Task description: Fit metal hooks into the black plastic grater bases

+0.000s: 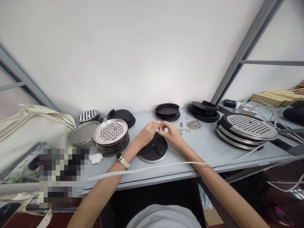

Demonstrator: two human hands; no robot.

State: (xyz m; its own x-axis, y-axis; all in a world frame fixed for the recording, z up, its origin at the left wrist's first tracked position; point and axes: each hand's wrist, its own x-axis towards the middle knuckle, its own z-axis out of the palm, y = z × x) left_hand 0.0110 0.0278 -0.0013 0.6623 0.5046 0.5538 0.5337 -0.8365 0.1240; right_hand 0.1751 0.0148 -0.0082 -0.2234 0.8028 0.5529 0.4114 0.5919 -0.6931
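We see the left hand (147,132) and right hand (171,133) meet fingertip to fingertip above the round black metal-rimmed lid (153,148) (lying flat on the grey table (213,148)), seemingly pinching something tiny.

Plain white wall (133,57) beyond hands; grey metal frame posts (239,57) either side; pale grey table (209,148) beneath them; even light.

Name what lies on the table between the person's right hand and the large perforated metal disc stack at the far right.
In the head view, a small heap of metal clips lies between the right hand and the perforated disc stack; beyond it, bare table.
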